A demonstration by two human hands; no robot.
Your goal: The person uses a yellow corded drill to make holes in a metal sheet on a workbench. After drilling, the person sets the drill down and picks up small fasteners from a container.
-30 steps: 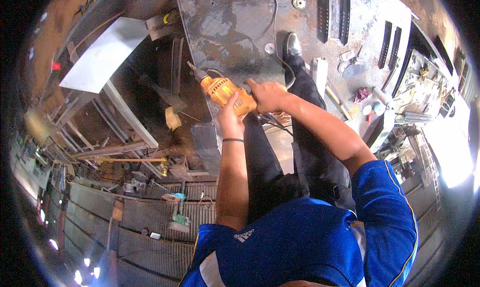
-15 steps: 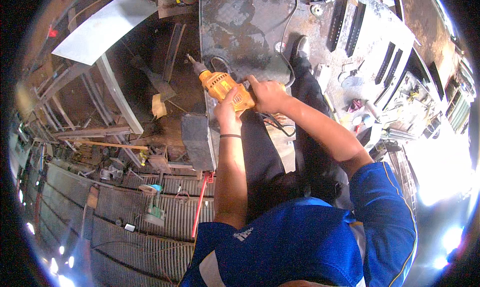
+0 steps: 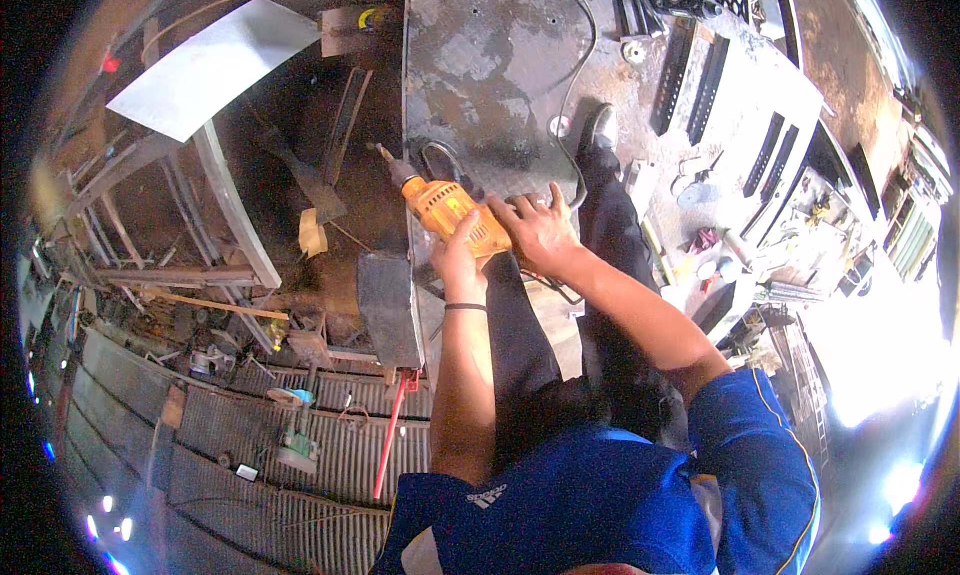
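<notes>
A yellow-orange power drill (image 3: 450, 211) points toward the upper left, a bit (image 3: 386, 153) in its dark chuck. My left hand (image 3: 459, 260) is wrapped round the drill's body, the thumb lying along its casing. At the drill's rear, my right hand (image 3: 545, 237) lies with its fingers apart, one sticking out away from the tool. Those fingertips reach the back of the drill; the handle is hidden there. A dark looped cable or handle (image 3: 440, 162) sits beside the chuck, on the worn metal table (image 3: 480, 65).
Slotted dark metal strips (image 3: 690, 85) lie on the table's right side, near a cable (image 3: 570, 85) and a grey disc (image 3: 692, 194). To the left are a metal frame (image 3: 235, 200) and a white sheet (image 3: 215, 65). A grey box-like block (image 3: 388, 310) adjoins the table edge.
My right hand has loosened from its closed grip at the drill's rear, and its fingers have spread. The drill has shifted slightly downward in view, still in my left hand.
</notes>
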